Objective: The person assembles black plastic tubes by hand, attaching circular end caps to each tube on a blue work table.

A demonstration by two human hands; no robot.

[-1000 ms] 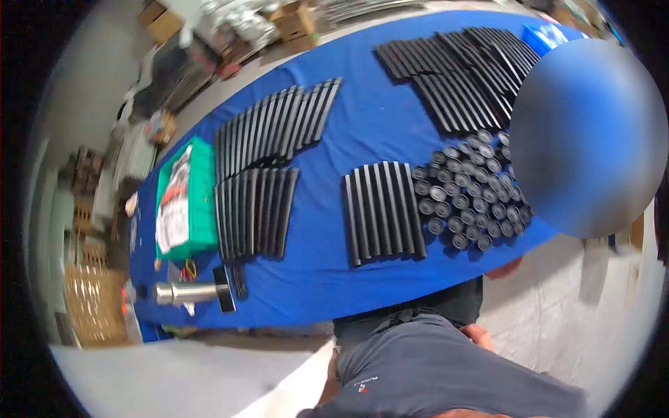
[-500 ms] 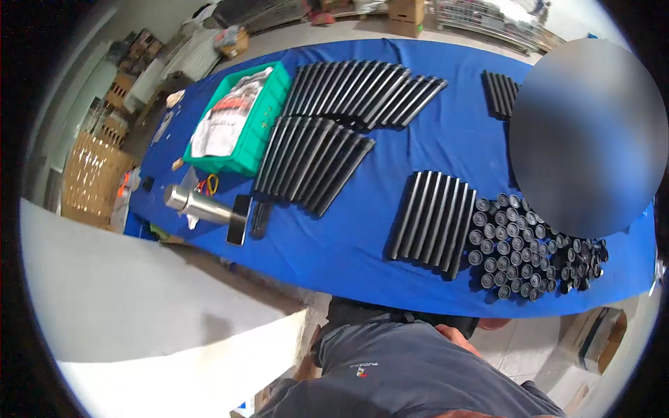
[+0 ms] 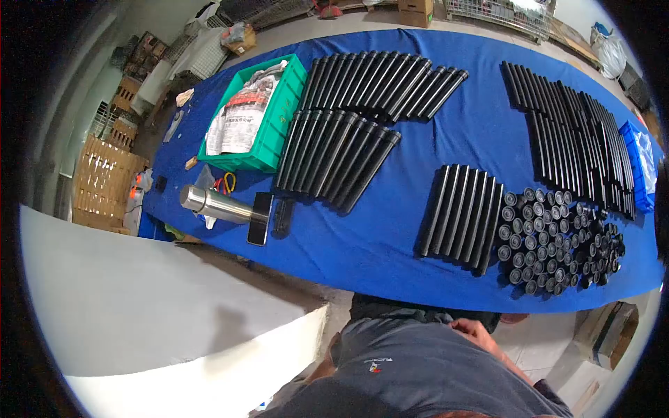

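Note:
My right hand (image 3: 476, 332) is at my waist, against the lower edge of my dark grey shirt (image 3: 411, 355). Its fingers are bent inward; whatever lies between them is hidden. On my left side only a strip of bare arm (image 3: 329, 362) shows, and the fingers of my left hand are out of sight. Nearest my right hand on the table lie a row of black tubes (image 3: 460, 219) and a cluster of round black caps (image 3: 540, 240). Neither hand touches them.
A blue cloth (image 3: 334, 251) covers the table. More black tubes lie at its left (image 3: 334, 150) and right (image 3: 571, 132). A green crate (image 3: 275, 132) holds newspaper. Close by are a steel flask (image 3: 216, 204), a phone (image 3: 260, 219) and a blue bin (image 3: 637, 167).
The view has shifted, so the table's contents appear farther right. The blurred round patch at the right is gone, revealing tubes and the blue bin. My right hand shows more fully at my waist.

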